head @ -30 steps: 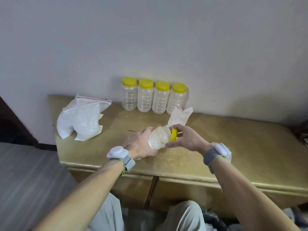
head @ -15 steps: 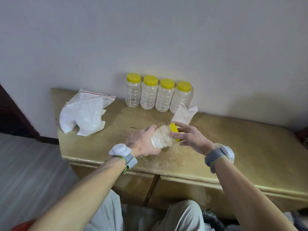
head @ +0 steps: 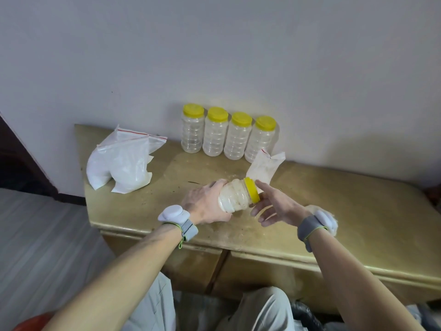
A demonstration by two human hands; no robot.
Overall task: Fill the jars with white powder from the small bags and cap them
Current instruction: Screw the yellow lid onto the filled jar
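Jar [head: 235, 198]: small bag [head: 265, 168], four capped jars [head: 216, 136] behind.

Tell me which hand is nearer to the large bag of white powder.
Left. The left hand, gripping the tilted jar, sits right of the large powder bag. The right hand is farther right, past the jar's yellow cap.

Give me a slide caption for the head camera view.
Capping: left hand grips a sideways powder-filled jar; right hand, fingers straight, at its yellow cap.
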